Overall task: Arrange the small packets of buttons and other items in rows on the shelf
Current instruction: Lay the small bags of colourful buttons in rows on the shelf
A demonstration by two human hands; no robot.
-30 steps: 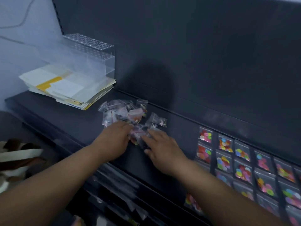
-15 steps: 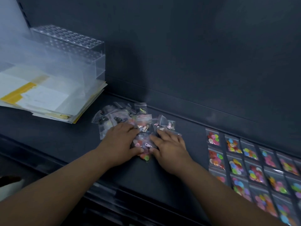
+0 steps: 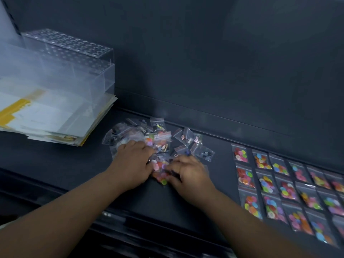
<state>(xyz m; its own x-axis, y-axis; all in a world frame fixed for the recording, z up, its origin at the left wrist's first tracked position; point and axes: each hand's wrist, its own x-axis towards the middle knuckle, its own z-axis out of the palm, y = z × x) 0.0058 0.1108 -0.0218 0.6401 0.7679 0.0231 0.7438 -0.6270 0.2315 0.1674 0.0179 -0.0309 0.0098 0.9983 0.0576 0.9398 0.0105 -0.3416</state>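
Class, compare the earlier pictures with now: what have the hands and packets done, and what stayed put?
The left hand and right hand have closed on the loose pile and drawn colourful button packets out towards the front edge of the shelf; whether either grips one is too blurred to tell. The laid-out rows, paper stack and clear box stayed put.

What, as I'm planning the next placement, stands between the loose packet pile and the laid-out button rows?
Nothing visible. Only bare shelf separates the pile of packets from the rows of button packets to its right.
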